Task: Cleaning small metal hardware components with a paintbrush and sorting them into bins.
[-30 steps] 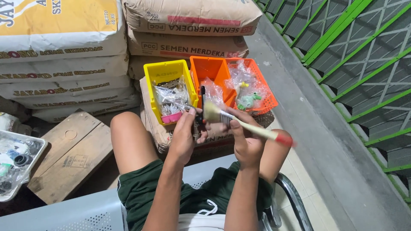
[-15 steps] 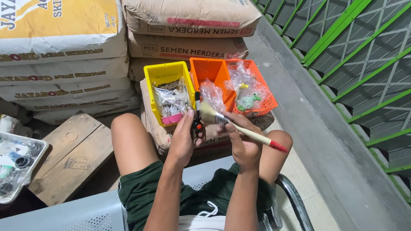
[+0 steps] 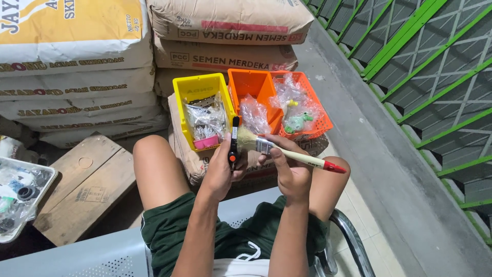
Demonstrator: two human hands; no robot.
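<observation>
Fingers (image 3: pixel 271 154) gripping paintbrush (image 3: pixel 287 152), bins (image 3: pixel 202 88) ahead (close)

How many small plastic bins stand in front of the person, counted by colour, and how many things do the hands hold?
Yellow bin: 1
Orange solid bin: 1
Orange mesh basket: 1
Paintbrush, in the right hand: 1
Black tool, in the left hand: 1
Total: 5

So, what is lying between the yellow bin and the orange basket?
In the head view, an orange bin stands between the yellow bin and the orange basket, with a clear plastic bag inside it.
</observation>
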